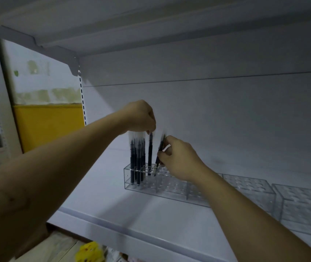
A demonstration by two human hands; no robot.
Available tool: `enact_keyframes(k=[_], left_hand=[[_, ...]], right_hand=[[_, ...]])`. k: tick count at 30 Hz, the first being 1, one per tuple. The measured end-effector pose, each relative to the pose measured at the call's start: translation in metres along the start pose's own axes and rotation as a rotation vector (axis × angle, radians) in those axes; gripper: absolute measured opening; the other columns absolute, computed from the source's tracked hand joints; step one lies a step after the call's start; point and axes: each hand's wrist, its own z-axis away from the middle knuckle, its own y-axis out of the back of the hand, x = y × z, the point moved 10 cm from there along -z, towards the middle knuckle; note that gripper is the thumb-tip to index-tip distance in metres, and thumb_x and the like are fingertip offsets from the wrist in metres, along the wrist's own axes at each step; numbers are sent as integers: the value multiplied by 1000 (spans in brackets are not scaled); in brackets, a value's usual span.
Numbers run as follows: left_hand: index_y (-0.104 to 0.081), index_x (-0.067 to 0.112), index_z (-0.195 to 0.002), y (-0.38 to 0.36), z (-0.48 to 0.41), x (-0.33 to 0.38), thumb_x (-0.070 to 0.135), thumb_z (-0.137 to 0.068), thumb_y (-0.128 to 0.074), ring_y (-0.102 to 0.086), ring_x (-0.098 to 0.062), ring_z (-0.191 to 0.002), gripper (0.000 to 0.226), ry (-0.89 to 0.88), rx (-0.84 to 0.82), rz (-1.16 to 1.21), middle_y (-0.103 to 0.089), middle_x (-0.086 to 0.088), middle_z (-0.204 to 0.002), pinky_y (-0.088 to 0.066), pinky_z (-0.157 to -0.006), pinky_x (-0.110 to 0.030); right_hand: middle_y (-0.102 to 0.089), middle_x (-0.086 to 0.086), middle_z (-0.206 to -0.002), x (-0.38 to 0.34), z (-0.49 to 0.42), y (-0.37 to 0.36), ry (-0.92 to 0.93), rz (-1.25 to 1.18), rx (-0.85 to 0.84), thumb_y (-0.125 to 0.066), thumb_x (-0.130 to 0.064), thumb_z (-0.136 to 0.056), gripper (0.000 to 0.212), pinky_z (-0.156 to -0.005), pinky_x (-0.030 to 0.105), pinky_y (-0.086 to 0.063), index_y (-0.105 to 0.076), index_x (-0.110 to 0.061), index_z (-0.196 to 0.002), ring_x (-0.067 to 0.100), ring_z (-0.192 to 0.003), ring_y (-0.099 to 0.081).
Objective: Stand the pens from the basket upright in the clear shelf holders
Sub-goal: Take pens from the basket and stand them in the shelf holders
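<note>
A clear holder (171,188) with rows of holes sits on the white shelf (132,220). Several dark pens (136,159) stand upright in its left end. My left hand (141,116) hovers above them, fingertips pinching the top of one upright pen (150,154) whose lower end sits in a hole. My right hand (177,157) grips another dark pen (160,150), tilted, with its tip at a hole just right of that one. The basket is not in view.
More clear holders (249,186) (306,205) stand in a row to the right on the shelf. An upper shelf (150,25) hangs overhead. A yellow panel (50,125) lies left of the shelf upright. A yellow object (89,252) lies below.
</note>
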Motion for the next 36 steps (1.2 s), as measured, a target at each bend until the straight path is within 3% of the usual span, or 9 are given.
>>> enact_keyframes(k=[3,9,13,18,22,26,32,36], left_hand=[[-69,12,-94,3,1,1,10,-82,-71,-54,-7,-76,12,-26,7,34,-64,3,-87,-37,-60,-18],[-68,17,-84,-3,11,-1,10,-80,-73,-59,-8,-78,10,-71,0,41,-66,5,-84,-43,-64,-19],[-67,19,-86,-7,14,-14,10,-81,-71,-60,-9,-81,11,-61,-6,98,-66,4,-87,-45,-63,-18],[-64,18,-91,-10,15,-13,11,-85,-68,-61,-10,-82,10,-105,11,129,-65,3,-91,-46,-64,-16],[-64,21,-94,-13,25,-14,15,-88,-67,-62,-7,-83,8,-186,60,232,-66,5,-91,-47,-67,-13],[-65,25,-95,-10,30,-25,22,-89,-67,-62,-2,-86,7,-216,71,294,-66,10,-94,-45,-69,-10],[-61,31,-95,-8,29,-36,20,-89,-67,-56,-1,-90,13,-231,112,225,-60,16,-95,-35,-70,-5],[-65,28,-102,-5,30,-56,24,-89,-67,-54,-4,-97,14,-202,147,265,-60,15,-102,-39,-79,-16]], right_hand=[[-61,-4,-76,-3,0,1,19,23,9,-56,-22,-93,5,-51,24,-38,-52,-22,-95,13,-65,-56],[-62,-2,-73,-6,-3,2,-5,81,4,-60,-24,-88,5,-56,29,-46,-56,-22,-85,19,-63,-57],[-54,-4,-69,-9,-3,-7,-11,198,-48,-64,-22,-85,25,-58,29,-44,-47,-28,-68,21,-66,-55],[-60,-2,-73,-4,-1,-5,-65,163,-41,-65,-21,-84,17,-61,30,-48,-54,-25,-72,23,-70,-59],[-54,-8,-68,-3,3,-7,-70,155,-17,-64,-21,-85,23,-52,25,-35,-49,-28,-68,13,-62,-50],[-65,-6,-74,2,2,-3,-95,67,21,-67,-20,-83,16,-52,21,-39,-58,-26,-72,13,-66,-60],[-66,-7,-76,-3,-5,-18,-92,22,11,-68,-22,-84,8,-54,20,-41,-62,-24,-80,11,-66,-62],[-65,-7,-78,-3,-8,-22,-104,37,25,-69,-27,-86,7,-56,18,-41,-64,-23,-85,10,-68,-60]])
